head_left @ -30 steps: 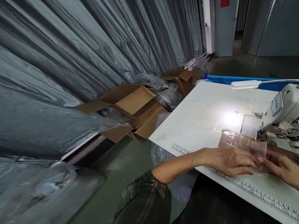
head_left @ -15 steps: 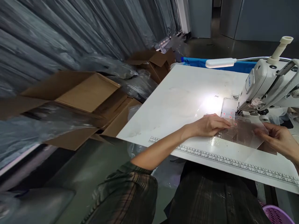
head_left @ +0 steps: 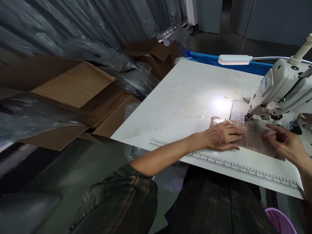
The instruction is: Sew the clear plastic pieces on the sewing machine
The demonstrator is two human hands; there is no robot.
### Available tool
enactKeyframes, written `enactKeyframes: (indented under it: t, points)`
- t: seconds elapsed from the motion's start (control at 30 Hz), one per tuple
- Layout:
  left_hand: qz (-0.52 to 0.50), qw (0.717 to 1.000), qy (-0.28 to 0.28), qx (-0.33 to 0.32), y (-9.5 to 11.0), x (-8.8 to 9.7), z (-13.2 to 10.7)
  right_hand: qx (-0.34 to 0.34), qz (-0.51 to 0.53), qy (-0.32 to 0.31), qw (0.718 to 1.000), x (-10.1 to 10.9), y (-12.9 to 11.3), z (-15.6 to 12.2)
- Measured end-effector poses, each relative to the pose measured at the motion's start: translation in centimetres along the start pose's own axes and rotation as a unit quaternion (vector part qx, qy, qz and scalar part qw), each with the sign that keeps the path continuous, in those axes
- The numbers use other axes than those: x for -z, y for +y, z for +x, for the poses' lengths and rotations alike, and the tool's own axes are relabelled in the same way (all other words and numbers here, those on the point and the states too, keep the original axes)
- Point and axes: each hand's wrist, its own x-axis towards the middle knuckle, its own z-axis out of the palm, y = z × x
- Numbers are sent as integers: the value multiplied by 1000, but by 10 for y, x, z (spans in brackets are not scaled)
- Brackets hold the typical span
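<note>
A thin brownish see-through plastic sheet lies on the white table under the needle area of a white sewing machine. Small red marks show near the presser foot. My left hand lies flat on the left part of the sheet, fingers stretched toward the foot. At the sheet's right edge is my right hand, thumb and fingers closed together on it. Glare covers the sheet's far left corner.
A lamp lights the white tabletop, which has a printed ruler along its front edge. Open cardboard boxes and plastic wrap stand at the left. A purple basket sits below at the right.
My left hand has flattened onto the sheet with its fingers spread more. The clear layer's loose corner near my right hand no longer stands out. The view has shifted slightly.
</note>
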Motion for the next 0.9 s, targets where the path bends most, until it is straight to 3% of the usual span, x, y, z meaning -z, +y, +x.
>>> enactKeyframes:
  t: [0.1,0.17,0.3,0.37,0.43,0.57,0.67,0.73,0.8,0.9]
  points:
    - [-73,997,9,38,0,4,0,-27,67,-23,997,-14,-16,-9]
    - [-152,980,45,122,2,10,1,-23,88,-49,995,-28,-29,-12]
    - [-329,883,83,324,3,25,-1,31,139,-90,986,-59,-50,-11]
    - [-380,848,62,364,4,31,-1,56,169,-119,977,-68,-56,-8]
    - [-385,838,31,386,6,36,-1,74,163,-139,974,-67,-57,-6]
    - [-334,857,2,393,9,37,-3,137,-10,-126,982,-46,-45,-4]
    - [-319,864,13,390,7,34,-4,265,-148,-107,947,-38,-27,-4]
    - [-324,847,32,420,4,33,-3,337,-211,-95,913,-41,-17,-4]
    - [-326,819,70,467,2,34,-1,362,-257,-83,892,-47,-11,-2]
    - [-325,786,109,515,-1,39,3,337,-280,-79,896,-53,-11,7]
